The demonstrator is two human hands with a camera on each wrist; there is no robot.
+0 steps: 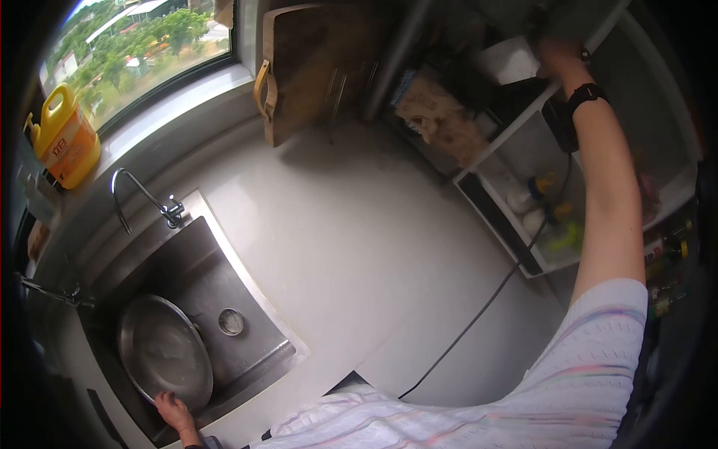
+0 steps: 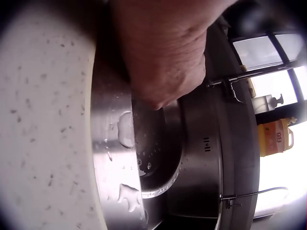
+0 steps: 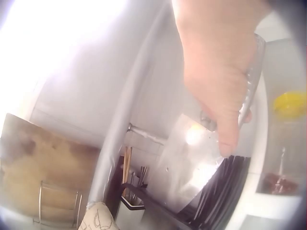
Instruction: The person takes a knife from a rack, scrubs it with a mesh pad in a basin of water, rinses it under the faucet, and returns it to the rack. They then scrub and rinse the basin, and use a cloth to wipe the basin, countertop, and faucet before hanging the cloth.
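My left hand (image 1: 174, 413) grips the near rim of a round metal basin (image 1: 161, 348) inside the sink; in the left wrist view that hand (image 2: 165, 62) hides the part of the rim it holds. Up at the back right, my right hand (image 1: 562, 60), blurred, holds a cleaver (image 1: 512, 60). The right wrist view has the hand (image 3: 223, 76) wrapped round its silver handle, thumb toward the broad shiny blade (image 3: 180, 163). Right beside the blade is a knife holder packed with black bristles (image 3: 225, 191).
A cutting board (image 1: 314, 75) stands against the back wall, with chopsticks (image 3: 126, 170) in a holder near the cleaver. White shelving (image 1: 497, 153) holds small items at right. A black cable (image 1: 479, 318) crosses the counter. A faucet (image 1: 173, 213) and yellow jug (image 1: 67, 142) are by the window.
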